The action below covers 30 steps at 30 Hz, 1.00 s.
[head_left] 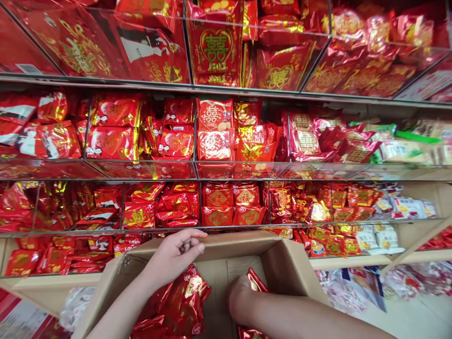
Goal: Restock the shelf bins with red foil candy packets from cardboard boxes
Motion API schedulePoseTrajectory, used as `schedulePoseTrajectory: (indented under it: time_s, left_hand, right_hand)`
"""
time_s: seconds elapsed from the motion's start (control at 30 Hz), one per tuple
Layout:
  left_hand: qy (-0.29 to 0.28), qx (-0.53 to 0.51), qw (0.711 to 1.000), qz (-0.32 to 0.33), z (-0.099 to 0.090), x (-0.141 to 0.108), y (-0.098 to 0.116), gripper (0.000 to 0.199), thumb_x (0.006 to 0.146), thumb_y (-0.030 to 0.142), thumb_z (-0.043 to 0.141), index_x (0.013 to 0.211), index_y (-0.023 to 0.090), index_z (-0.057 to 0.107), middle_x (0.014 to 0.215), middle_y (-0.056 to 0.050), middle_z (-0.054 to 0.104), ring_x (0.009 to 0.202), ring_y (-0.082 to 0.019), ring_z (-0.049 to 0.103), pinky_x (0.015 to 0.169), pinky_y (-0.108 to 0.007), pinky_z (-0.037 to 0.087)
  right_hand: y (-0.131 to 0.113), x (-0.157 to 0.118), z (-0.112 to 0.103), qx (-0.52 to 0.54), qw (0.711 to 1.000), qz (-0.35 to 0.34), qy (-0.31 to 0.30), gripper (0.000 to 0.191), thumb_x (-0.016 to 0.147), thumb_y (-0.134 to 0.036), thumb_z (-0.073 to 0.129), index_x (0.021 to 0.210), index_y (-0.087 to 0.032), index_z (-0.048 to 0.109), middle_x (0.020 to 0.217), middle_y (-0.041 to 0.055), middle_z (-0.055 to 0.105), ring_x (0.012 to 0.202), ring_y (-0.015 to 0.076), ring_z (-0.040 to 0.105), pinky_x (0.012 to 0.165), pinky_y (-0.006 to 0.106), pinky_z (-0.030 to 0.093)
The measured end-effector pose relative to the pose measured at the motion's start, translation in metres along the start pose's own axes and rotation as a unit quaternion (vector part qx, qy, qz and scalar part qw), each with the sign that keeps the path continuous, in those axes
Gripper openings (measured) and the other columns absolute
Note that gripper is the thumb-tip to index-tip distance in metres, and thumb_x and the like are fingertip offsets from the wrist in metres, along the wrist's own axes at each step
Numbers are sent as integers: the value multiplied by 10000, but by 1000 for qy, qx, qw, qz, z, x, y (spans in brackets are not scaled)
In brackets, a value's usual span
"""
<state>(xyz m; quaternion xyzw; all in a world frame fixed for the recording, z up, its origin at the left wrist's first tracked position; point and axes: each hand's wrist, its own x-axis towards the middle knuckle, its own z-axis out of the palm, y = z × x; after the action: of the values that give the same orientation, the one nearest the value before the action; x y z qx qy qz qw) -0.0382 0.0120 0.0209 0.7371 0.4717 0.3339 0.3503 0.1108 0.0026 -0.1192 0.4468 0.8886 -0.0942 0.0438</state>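
An open cardboard box [296, 268] stands below the shelves, with red shiny packets [187, 301] piled in its left part. Over the box's left rear area is my left hand [183, 249], its fingers curled and thumb apart, holding nothing that shows. My right hand [242, 294] reaches down inside the box on the right, beside a red packet [257, 281]. Its fingers are hidden behind the wrist, so its grip cannot be made out. More red packets lie below my right forearm.
Shelves with clear front panels [158, 170] hold rows of red and gold packets [215, 115]. White packets [386, 238] are at the lower right. Bagged goods [76, 306] stand low on the left, and others [353, 292] low on the right.
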Motion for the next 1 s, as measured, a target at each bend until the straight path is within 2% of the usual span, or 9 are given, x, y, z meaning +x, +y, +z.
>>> schedulePoseTrajectory:
  time_s: [0.1,0.2,0.27,0.33,0.47,0.63,0.73,0.8,1.0]
  left_hand:
    - [12,-4,1000,-8,-1,1,1,234,771,337,528,943,189,587,655,39,540,550,-98,436,539,-224,358]
    - [16,-33,999,-7,-5,2,1,300,770,369,539,1003,184,571,833,-29,642,675,-129,531,629,-251,409]
    - [-2,-82,997,10,-8,2,3,365,785,407,515,1073,184,539,987,-78,654,786,-156,575,717,-284,429]
    - [-29,-139,990,25,-10,2,6,421,804,441,476,1141,189,496,1077,-100,635,859,-172,591,777,-310,434]
    - [-78,-159,984,-6,-5,4,16,450,754,337,585,1172,218,470,963,-46,669,822,-160,606,746,-312,463]
    - [-50,-188,980,-28,0,23,24,283,703,297,638,957,181,590,868,-28,691,812,-173,628,772,-342,486]
    - [32,-246,968,-28,5,39,25,355,687,340,661,979,164,559,844,-33,681,760,-161,631,750,-329,497]
    - [52,-292,955,-11,12,49,23,420,701,347,654,1052,172,502,840,-23,663,766,-154,625,751,-321,495]
    - [-33,-283,958,-5,33,64,13,475,772,341,587,1173,220,364,840,13,591,778,-138,592,745,-317,473]
  right_hand:
    - [4,-15,-45,-51,997,12,-55,169,404,-77,734,443,-192,617,603,101,674,623,304,651,522,400,509]
    - [17,-41,-106,-6,999,-45,-14,147,621,-101,629,724,-196,671,704,46,682,688,183,644,610,267,491]
    - [29,-57,-137,184,978,-56,80,129,699,-167,609,822,-194,637,766,17,664,695,137,609,622,235,464]
    - [39,-64,-153,375,917,-36,134,90,746,-219,578,824,-177,592,724,-8,618,631,101,561,574,211,438]
    - [49,-58,-145,607,777,2,167,223,755,-376,577,773,-164,508,572,-60,494,454,59,447,434,183,377]
    - [51,-49,-134,652,716,-2,249,292,713,-422,631,791,-165,516,557,-66,483,439,53,446,423,185,393]
    - [52,-48,-134,670,697,-12,256,369,665,-380,689,913,-185,498,674,-42,534,495,59,482,432,179,411]
    - [52,-48,-132,668,698,-29,257,446,635,-337,719,980,-207,467,799,-13,564,577,74,522,448,173,418]
    - [48,-44,-118,565,767,26,302,273,791,-332,546,1003,-207,427,842,34,588,646,122,566,491,222,458]
